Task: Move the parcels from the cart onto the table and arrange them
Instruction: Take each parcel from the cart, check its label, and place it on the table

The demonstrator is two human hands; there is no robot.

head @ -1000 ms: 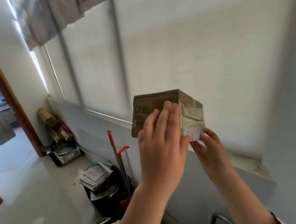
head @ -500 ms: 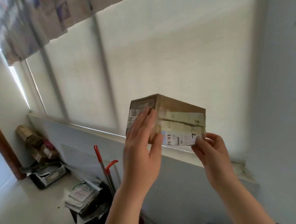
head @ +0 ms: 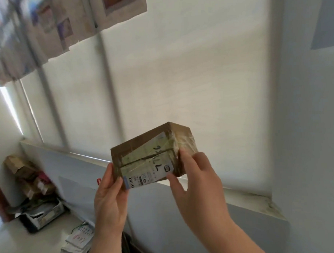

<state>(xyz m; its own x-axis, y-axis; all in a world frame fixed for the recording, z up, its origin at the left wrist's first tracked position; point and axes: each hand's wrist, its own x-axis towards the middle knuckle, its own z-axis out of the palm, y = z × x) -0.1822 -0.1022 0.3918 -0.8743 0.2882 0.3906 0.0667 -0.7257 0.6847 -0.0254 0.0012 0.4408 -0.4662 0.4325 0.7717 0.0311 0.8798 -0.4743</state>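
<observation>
Two bare forearms rise from the bottom edge of the view, and both hands hold one small cardboard parcel (head: 144,146) up in the air at about chest height. No table or cart is in view.

The left hand (head: 110,200) grips the parcel's lower left corner, with the thumb on the near face and a finger lying up along the left edge. The right hand (head: 198,184) grips the lower right corner, thumb pressed to the near face and fingers curled around the right side.

The parcel is tilted, its right end higher than its left. It is brown, crossed with yellowed tape, and a white shipping label (head: 147,172) with a barcode and a large handwritten mark faces the camera.

Beyond the hands, a pale grey wall runs below a window sill (head: 244,194). On the floor by the wall lies a stack of papers (head: 77,241), with an open box of papers (head: 44,215) further left. Behind that, crushed cardboard boxes (head: 24,173) are piled in the corner.

Above the sill a white roller blind (head: 179,78) covers the window. Sheets of newspaper (head: 54,26) hang across its top.
</observation>
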